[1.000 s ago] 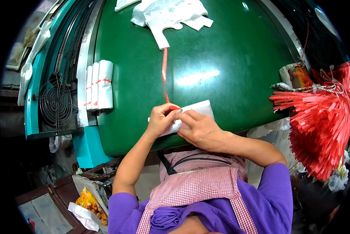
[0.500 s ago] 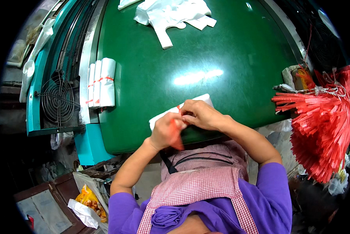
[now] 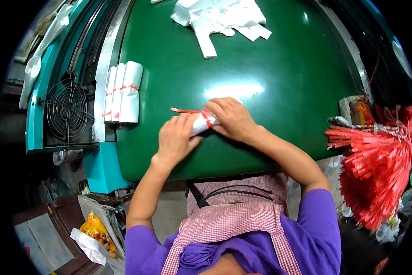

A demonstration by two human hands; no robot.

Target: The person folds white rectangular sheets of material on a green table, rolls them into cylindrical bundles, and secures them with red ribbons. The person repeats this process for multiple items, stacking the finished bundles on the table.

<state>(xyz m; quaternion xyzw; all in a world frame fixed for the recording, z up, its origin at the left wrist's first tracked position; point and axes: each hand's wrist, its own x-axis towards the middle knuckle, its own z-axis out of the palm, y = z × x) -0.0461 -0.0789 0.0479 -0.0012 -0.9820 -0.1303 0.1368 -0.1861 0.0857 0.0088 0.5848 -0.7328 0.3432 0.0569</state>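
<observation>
The red strip (image 3: 190,111), loose a moment ago, now wraps the white roll (image 3: 200,123), both hands' grip closed on it: left hand (image 3: 176,137), right hand (image 3: 233,119).

The person wears a purple short-sleeved top — the sleeves end above the elbows, leaving both forearms bare. Over it hangs a pink-and-white checked apron (image 3: 242,220), with dark straps crossing its upper part. The left hand (image 3: 176,137) and right hand (image 3: 233,119) are bare — no gloves, rings or watch visible.
</observation>
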